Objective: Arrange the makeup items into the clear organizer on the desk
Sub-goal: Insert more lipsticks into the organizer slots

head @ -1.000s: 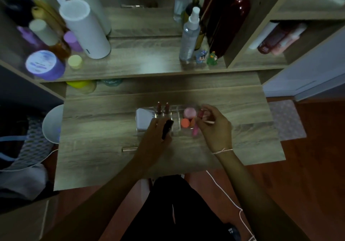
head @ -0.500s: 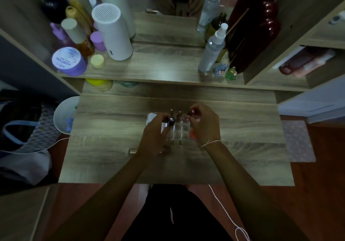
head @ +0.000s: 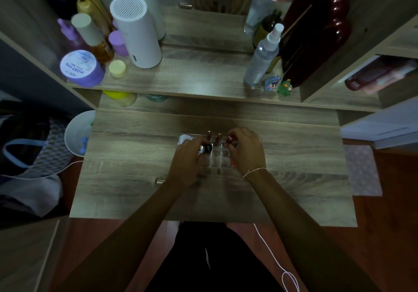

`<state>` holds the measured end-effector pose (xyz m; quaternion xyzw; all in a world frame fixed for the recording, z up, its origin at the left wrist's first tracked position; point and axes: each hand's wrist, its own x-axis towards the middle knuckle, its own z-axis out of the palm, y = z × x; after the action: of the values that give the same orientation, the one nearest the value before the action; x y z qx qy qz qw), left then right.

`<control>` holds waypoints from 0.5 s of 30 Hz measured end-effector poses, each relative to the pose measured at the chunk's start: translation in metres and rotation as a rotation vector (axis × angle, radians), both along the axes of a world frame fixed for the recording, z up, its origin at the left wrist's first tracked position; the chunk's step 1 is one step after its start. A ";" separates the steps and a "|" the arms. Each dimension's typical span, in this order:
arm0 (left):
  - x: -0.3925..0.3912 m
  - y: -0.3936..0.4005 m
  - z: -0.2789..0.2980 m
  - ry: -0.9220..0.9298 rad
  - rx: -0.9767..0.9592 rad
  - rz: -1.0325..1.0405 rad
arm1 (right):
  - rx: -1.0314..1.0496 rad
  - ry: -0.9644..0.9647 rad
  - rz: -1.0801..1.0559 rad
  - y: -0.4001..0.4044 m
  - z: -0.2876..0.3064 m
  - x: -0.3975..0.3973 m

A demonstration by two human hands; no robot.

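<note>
The clear organizer sits on the wooden desk, mostly covered by both hands. My left hand is closed on a small black makeup tube over the organizer's left part. My right hand pinches a small red-capped item above the organizer's back right. Two brownish lipstick tops stand upright in the back compartments between the hands. A slim metallic stick lies on the desk left of my left wrist.
A raised shelf behind the desk carries a white cylinder, a purple jar, bottles, a spray bottle and two small figurines. A white bin stands left of the desk. A white cord hangs near my right arm.
Both hands moved up and inward over the organizer, covering the pink and orange items seen a second ago. The camera view shifted, showing more of the shelf.
</note>
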<state>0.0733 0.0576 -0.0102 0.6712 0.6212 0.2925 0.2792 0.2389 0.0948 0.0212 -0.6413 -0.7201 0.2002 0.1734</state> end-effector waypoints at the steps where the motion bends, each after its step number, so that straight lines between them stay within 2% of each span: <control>1: 0.000 0.001 0.000 0.026 -0.002 -0.011 | -0.004 -0.012 0.004 0.000 -0.001 0.000; 15: 0.003 -0.003 -0.007 0.164 -0.058 -0.050 | -0.030 -0.047 0.029 0.000 0.002 0.001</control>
<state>0.0762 0.0541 -0.0167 0.7000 0.6331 0.2114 0.2540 0.2395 0.0946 0.0230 -0.6377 -0.7303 0.1982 0.1438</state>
